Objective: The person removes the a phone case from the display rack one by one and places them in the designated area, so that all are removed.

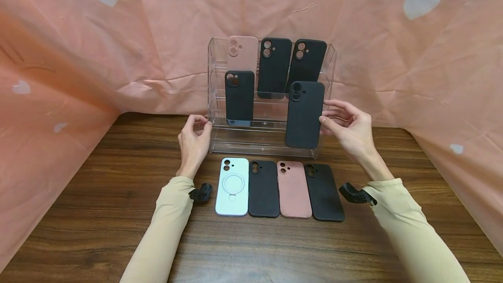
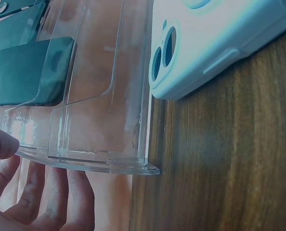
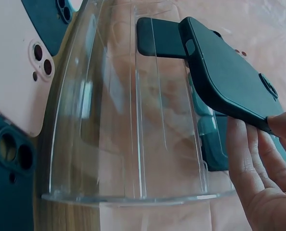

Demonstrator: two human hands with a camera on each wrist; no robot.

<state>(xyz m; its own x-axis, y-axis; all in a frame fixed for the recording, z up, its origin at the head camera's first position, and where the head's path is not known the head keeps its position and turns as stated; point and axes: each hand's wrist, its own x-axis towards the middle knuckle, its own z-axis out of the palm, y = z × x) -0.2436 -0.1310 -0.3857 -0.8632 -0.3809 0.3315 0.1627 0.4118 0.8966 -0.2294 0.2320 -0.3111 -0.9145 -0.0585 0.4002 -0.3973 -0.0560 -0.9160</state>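
A clear acrylic tiered stand [image 1: 267,148] stands on the table. My left hand [image 1: 195,139] holds its left side panel, the thumb [image 2: 6,144] on one side and the fingers behind. By one long edge, my right hand [image 1: 349,128] pinches a black phone case [image 1: 304,115] in front of the stand's right part. In the right wrist view this held case [image 3: 229,72] is tilted and apart from the lower tiers. A pink case [image 1: 242,51] and two black cases, left [image 1: 275,69] and right [image 1: 308,58], stand on upper tiers. Another black case [image 1: 239,99] sits lower left.
Before the stand, a row of cases lies on the wooden table [image 1: 255,248]: white with a ring [image 1: 232,204], black [image 1: 264,195], pink [image 1: 294,191] and black [image 1: 325,195]. Pink cloth [image 1: 169,47] hangs behind and at both sides. Black wrist devices [image 1: 201,192] sit at both sleeves.
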